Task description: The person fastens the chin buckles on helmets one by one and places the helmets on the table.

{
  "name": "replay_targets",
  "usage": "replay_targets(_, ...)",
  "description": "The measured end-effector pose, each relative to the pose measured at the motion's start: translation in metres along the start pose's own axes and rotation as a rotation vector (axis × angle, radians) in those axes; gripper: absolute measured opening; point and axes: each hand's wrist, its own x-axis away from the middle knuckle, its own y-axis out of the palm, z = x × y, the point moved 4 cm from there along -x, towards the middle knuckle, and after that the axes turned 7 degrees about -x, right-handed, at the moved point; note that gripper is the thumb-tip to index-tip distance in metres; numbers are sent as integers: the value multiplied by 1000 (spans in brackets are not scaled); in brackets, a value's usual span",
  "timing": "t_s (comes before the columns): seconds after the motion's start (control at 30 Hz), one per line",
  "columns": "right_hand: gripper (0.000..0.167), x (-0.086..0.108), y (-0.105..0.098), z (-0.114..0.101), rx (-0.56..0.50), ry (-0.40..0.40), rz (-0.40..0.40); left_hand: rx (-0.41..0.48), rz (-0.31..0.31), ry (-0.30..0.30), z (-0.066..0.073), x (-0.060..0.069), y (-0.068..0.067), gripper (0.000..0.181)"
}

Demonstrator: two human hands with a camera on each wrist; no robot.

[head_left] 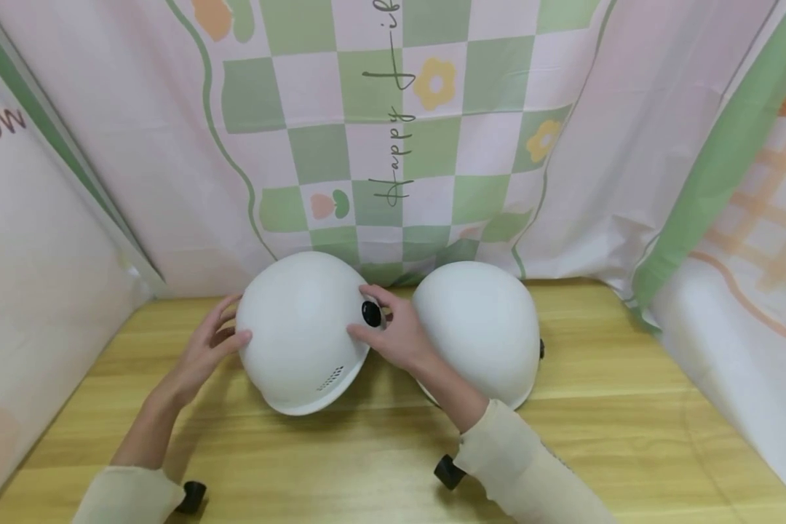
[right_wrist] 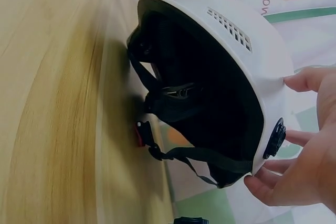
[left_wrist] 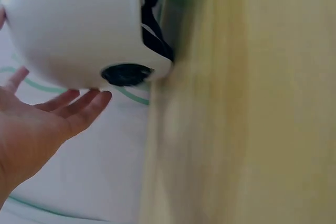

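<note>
Two white helmets stand side by side. The left helmet (head_left: 301, 327) is tilted, its vented brim toward the viewer; the right wrist view shows its dark inside (right_wrist: 210, 98) and black straps (right_wrist: 210, 154). My left hand (head_left: 199, 349) touches its left side with spread, fairly straight fingers, also seen in the left wrist view (left_wrist: 47, 124) below a black round knob (left_wrist: 127, 74). My right hand (head_left: 396, 327) grips the other side around a black knob (head_left: 371, 313), thumb on the shell and fingers at the rim (right_wrist: 304, 150). The right helmet (head_left: 481, 327) is untouched, partly behind my right forearm.
A wood-grain table (head_left: 340, 466) lies under the helmets. Behind them hangs a green and white checked cloth (head_left: 373, 153), with white cloth walls on the left (head_left: 39, 240) and right (head_left: 727, 378). The right helmet's black knob (head_left: 542, 348) faces right.
</note>
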Motion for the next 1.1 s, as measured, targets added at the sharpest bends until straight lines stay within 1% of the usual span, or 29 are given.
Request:
replay_targets(0.07,60,0,-1,-1,3,-29,0,-33,2,27,7,-2,1,69)
replay_targets(0.1,59,-1,-1,-2,4,-45,1,-51,2,31,11,-2,1,71)
replay_targets(0.23,58,-1,-2,-6,6,-92,4,-106,2,14,21,-3,2,78)
replay_targets(0.33,58,-2,-3,-9,10,-118,5,-110,0,4,25,-2,1,78)
replay_targets(0.43,57,-3,-4,-14,22,-147,3,-104,4,6,25,-1,1,75)
replay_targets(0.53,55,-5,-5,-19,28,-166,-9,-100,8,23,23,0,0,72)
replay_targets(0.67,51,-6,-7,-22,3,-166,-32,-77,4,45,20,1,0,69)
replay_targets(0.8,50,-7,-9,-26,-32,-191,-47,-47,-5,38,18,3,-2,68)
replay_targets(0.97,56,-9,-9,-29,-111,-227,-78,8,-13,6,16,6,-4,68)
replay_targets(1.1,60,-10,-9,-26,-222,-239,-113,62,-15,-18,14,10,-5,66)
